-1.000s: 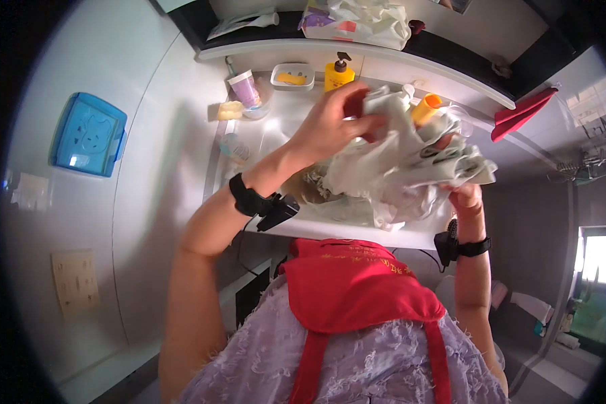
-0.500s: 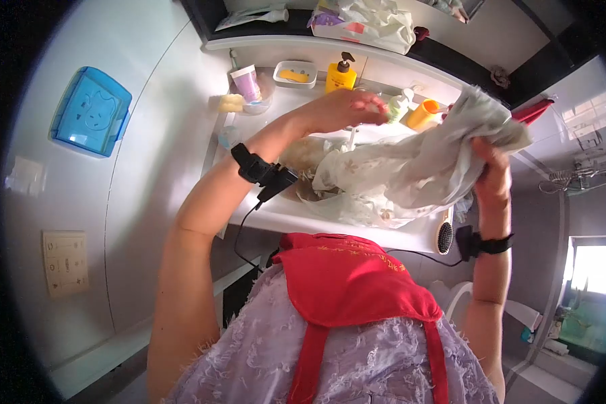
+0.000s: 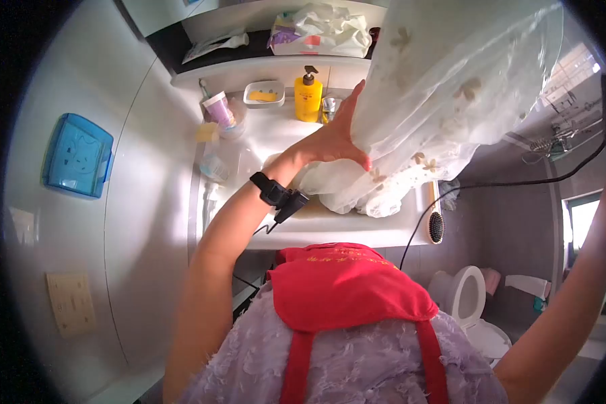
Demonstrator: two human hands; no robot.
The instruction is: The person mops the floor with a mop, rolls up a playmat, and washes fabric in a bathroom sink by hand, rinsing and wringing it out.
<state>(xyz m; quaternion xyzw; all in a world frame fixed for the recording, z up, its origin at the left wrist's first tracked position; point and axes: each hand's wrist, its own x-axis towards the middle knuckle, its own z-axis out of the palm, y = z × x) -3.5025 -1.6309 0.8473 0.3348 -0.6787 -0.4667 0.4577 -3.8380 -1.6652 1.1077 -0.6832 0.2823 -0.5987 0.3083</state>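
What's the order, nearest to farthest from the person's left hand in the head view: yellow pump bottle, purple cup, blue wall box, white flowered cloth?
1. White flowered cloth: right beside the spread left hand, on the picture's right.
2. Yellow pump bottle: just left of the fingers, toward the back.
3. Purple cup: farther left, by the basin.
4. Blue wall box: far left.

A yellow pump bottle (image 3: 308,101) stands at the rear of the surface (image 3: 384,234), right of a white dish (image 3: 264,94) and a purple-and-white cup (image 3: 219,110). A tissue box (image 3: 322,42) rests on the shelf (image 3: 249,65) above. A hairbrush (image 3: 435,227) lies at right; a blue box (image 3: 79,156) occupies the left wall (image 3: 54,232).
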